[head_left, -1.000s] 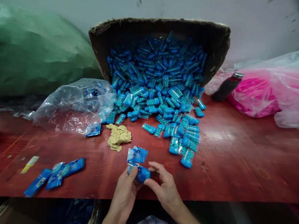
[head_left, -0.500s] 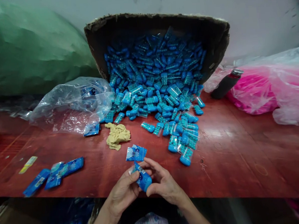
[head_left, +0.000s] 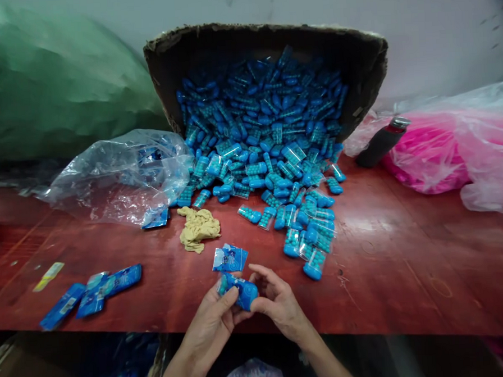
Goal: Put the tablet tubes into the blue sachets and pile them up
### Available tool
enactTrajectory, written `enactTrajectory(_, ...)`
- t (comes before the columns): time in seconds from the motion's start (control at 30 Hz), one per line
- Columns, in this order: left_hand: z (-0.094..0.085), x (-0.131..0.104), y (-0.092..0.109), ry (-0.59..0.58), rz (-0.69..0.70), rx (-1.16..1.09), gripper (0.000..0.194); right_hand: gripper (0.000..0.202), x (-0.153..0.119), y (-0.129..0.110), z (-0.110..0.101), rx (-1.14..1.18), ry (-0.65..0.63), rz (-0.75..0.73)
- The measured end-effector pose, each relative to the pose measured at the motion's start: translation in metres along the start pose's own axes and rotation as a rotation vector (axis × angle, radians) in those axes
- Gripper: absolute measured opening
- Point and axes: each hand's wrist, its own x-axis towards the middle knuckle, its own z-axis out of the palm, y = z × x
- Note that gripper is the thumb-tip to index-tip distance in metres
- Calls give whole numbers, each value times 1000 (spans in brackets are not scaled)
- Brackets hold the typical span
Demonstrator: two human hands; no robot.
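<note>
My left hand (head_left: 213,311) is closed around a small blue bottle (head_left: 245,294) in a printed blue wrapper, its thumb pressing on the near side. At the bottle's right end is my right hand (head_left: 280,302); its thumb lies against or very near that end, while its curved fingers stay apart. Just beyond the hands, a flat printed blue sleeve (head_left: 230,258) rests on the red table (head_left: 386,271). Several blue-wrapped pieces (head_left: 90,295) lie to the left. Uncovered clear bottles with blue caps and turquoise balls (head_left: 314,263) spread out on the right.
A cardboard box on its side (head_left: 157,75) spills many such bottles onto the table. A crumpled yellowish cloth (head_left: 199,228) and a clear plastic bag (head_left: 119,173) lie left of centre. At the right stand a dark flask (head_left: 379,145) and pink-filled bags (head_left: 427,157). A green sack (head_left: 60,80) fills the back left.
The wrapped bottle has turned to lie more level between my hands, shifting slightly right. The fingers of my right hand have drawn back a little from behind it.
</note>
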Motion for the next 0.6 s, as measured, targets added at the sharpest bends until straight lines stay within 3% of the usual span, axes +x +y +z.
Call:
enactTrajectory(0.2, 2, 3, -4, 92, -1, -102, 12, 48, 0, 2, 2, -88, 41, 26)
enactTrajectory(0.37, 4, 6, -8, -2, 0, -101, 13, 55, 0, 3, 3, 32, -8, 71)
enactTrajectory(0.6, 4, 2, -14, -60, -17, -139, 16, 56, 1, 0, -3, 18, -33, 108)
